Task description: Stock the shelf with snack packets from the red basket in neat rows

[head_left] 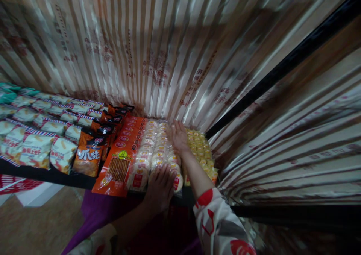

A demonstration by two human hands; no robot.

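Note:
Rows of round white packaged cakes (143,161) in clear wrap stand on the shelf in front of me. My left hand (162,183) lies with its fingers extended on the front packs of these cakes. Farther back, my right hand (179,136) rests flat with stretched fingers along the right side of the rows. Yellow wrapped snacks (199,146) stand just right of it, partly behind my forearm. Left of the cakes lean large orange snack bags (121,161) with a window showing brown sticks. Neither hand grips anything.
Farther left are orange-and-black bags (88,153) and several rows of white snack bags (36,149). A striped plastic curtain (158,59) hangs behind the shelf. A black bar (282,74) slants down at the right. A red basket (17,183) is below left.

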